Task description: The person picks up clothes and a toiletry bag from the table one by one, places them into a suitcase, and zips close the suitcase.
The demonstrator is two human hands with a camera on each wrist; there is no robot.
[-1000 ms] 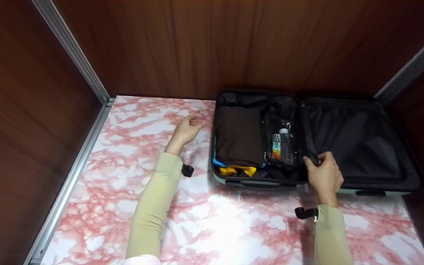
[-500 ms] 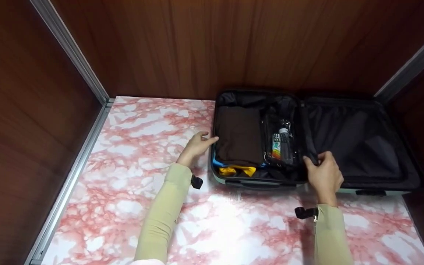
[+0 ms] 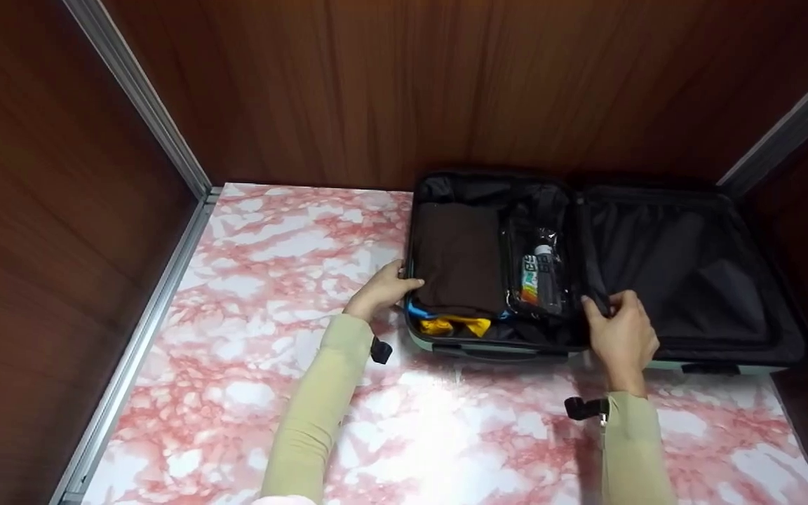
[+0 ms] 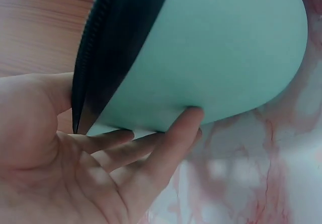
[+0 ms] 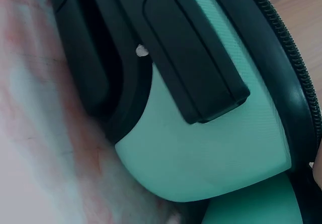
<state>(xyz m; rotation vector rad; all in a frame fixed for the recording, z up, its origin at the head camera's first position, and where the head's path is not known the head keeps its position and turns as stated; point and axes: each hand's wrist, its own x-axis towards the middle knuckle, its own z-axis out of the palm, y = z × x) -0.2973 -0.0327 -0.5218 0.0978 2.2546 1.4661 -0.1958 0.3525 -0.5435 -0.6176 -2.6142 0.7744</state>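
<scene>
A: Where was the suitcase (image 3: pixel 516 346) positioned, and how was it held?

B: It was laid open on the marbled table (image 3: pixel 306 245), with its halves spread side by side. The outer side wall was gripped by the left hand (image 3: pixel 383 287), the thumb placed over the rim and the fingers set against the mint shell (image 4: pixel 211 48). The black inner edge near the joint was pinched between thumb and fingers by the right hand (image 3: pixel 623 340).

A: What was contained in each half?

B: In the left half, a folded dark brown cloth (image 3: pixel 460 259) was stacked over a blue item (image 3: pixel 416 311); a yellow cloth (image 3: pixel 477 326) was exposed at the front. Beside the stack, a tube (image 3: pixel 529 284) and a white-capped item (image 3: pixel 548 282) were seen through a clear pouch (image 3: pixel 523 242). The right half (image 3: pixel 670 280) was lined with black fabric.

A: What could not be verified?

B: The blue item was mostly covered, and the tube's print was too small to be read. In the right wrist view, the latch (image 5: pixel 196 58) was shown plainly, but the right hand was almost wholly cut off.
</scene>
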